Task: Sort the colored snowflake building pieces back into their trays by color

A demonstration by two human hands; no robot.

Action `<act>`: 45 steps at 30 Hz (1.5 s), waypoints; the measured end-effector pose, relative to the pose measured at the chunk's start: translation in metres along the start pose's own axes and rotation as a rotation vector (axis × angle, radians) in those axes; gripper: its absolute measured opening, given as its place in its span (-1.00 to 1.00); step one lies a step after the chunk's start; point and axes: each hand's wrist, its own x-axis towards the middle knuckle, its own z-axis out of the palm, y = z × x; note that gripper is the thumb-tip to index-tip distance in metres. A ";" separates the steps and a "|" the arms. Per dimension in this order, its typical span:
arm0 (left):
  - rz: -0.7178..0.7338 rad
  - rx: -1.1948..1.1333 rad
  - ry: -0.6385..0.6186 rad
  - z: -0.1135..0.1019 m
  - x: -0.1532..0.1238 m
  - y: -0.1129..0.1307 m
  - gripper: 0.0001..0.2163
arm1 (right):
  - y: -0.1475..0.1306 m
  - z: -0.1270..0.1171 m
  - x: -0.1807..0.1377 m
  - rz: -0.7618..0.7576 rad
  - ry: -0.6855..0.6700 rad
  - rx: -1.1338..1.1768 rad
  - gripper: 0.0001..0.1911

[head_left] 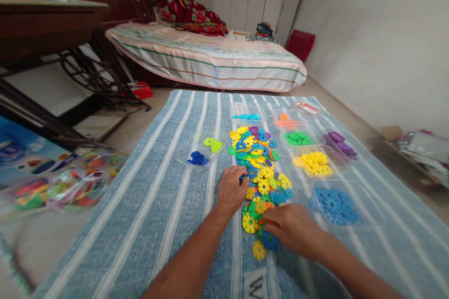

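A long mixed pile of notched plastic building discs (pixel 264 186) in yellow, blue, green, orange and purple lies down the middle of the striped cloth (pixel 147 182). At the pile's left edge my left hand (pixel 232 189) is closed, with a dark blue disc (pixel 242 178) showing at its fingertips. My right hand (pixel 293 229) reaches over the near end of the pile. Its fingers are pressed together beside orange and green discs, and what is between them is hidden. A loose yellow disc (pixel 259 250) and a larger blue disc (pixel 269 239) lie by that hand.
Right of the pile stand clear boxes of blue discs (pixel 336 205), yellow discs (pixel 315 164), green discs (pixel 298 138) and purple discs (pixel 340 145). Orange discs (pixel 286 121) and light blue discs (pixel 247 117) sit farther back. A left box (pixel 182 161) holds dark blue and lime discs.
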 end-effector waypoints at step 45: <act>-0.011 0.002 -0.037 0.000 0.004 0.000 -0.92 | 0.037 -0.027 -0.082 0.501 0.506 -0.066 -0.65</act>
